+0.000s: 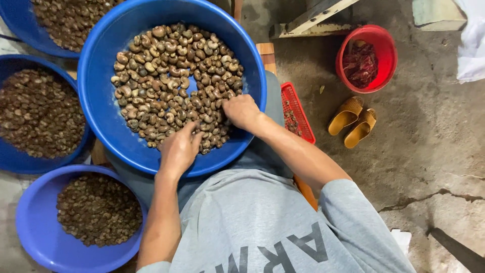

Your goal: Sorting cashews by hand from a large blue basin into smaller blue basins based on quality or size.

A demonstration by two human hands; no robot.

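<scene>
From above I see my left hand (178,150) and right hand (242,111) resting fingers-down in the nuts (172,76) at centre frame, the big blue basin (101,101) set on my lap for easy reach; whether either grips a nut I cannot tell.

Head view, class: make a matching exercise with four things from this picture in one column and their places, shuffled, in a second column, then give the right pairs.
Things
1. Large blue plastic basin of brown nuts
2. Small red plastic bucket
3. Pair of tan sandals
4. Flat red plastic tray

Places
A. On the concrete floor below the red bucket
B. Beside the right forearm, at the basin's right edge
C. In front of the person, both hands in it
D. Upper right, on the floor

Pairs: 1-C, 2-D, 3-A, 4-B
</scene>
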